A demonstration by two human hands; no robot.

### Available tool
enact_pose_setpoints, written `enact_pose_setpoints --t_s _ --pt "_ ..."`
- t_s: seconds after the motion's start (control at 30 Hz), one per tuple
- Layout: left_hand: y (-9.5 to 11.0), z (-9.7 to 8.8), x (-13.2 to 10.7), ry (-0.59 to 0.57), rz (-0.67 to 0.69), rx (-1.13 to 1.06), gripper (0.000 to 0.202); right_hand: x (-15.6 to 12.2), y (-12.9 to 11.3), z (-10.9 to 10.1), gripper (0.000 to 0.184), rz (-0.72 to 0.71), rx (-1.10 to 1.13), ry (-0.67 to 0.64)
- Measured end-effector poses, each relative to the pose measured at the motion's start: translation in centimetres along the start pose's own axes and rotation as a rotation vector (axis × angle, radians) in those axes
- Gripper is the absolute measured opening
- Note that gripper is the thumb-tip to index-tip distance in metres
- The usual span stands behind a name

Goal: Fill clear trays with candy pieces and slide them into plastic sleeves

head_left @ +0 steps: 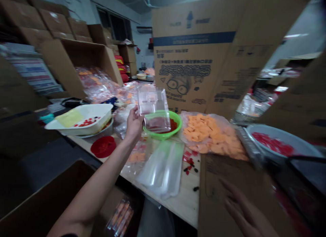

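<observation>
The left hand (134, 124) pinches a clear tray (153, 106) by one edge, probably to keep its pockets free, before the green bowl (163, 136). The right hand (243, 210), loosely open, seems empty over cardboard (212, 193). Clear plastic (163, 172) lies between them, presumably for easy reach.

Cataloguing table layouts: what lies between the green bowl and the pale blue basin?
In the head view, a clear plastic bag of orange pieces, then a blurred greyish strip.
</observation>
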State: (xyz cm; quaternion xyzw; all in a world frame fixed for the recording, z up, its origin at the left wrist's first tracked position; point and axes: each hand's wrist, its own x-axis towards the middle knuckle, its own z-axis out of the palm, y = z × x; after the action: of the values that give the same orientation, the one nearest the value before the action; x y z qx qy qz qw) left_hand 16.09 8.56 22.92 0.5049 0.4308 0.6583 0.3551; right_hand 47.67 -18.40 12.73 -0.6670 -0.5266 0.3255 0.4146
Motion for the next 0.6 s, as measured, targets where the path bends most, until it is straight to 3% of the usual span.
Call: enact_pose_setpoints --t_s 0.03,0.1,0.17,0.23,0.3,0.37,0.5,0.6 --pt "0.3 1.5 -3.2 -0.137 -0.159 -0.152 0.052 0.1 -0.7 0.7 0.055 0.02 0.073 0.001" --pt "0.2 4.4 -10.1 -0.421 -0.486 -0.316 0.064 -0.1 -2.1 2.1 0.071 0.032 0.57 -0.075" --pt "-0.5 6.8 -16.9 -0.568 -0.67 -0.321 0.067 -0.8 -3.1 3.4 0.073 -0.016 0.87 -0.065" --pt "-1.3 8.7 -22.6 -0.581 -0.659 -0.255 0.056 -1.7 -3.1 4.4 0.068 -0.021 0.936 -0.006" --pt "-1.8 10.1 -26.8 -0.568 -0.575 -0.198 0.046 -2.8 -2.1 4.9 0.068 -0.052 0.836 0.067" --pt "-2.0 11.1 -29.5 -0.617 -0.567 -0.239 0.049 -3.7 -0.7 4.8 0.076 -0.117 0.607 0.144" --pt "-1.3 12.0 -31.9 -0.763 -0.852 -0.523 0.068 -4.6 1.4 3.3 0.091 -0.208 0.098 0.22" --pt "-0.8 12.8 -32.5 -0.737 -0.896 -0.508 0.061 -4.5 1.9 1.8 0.092 -0.177 -0.001 0.23"
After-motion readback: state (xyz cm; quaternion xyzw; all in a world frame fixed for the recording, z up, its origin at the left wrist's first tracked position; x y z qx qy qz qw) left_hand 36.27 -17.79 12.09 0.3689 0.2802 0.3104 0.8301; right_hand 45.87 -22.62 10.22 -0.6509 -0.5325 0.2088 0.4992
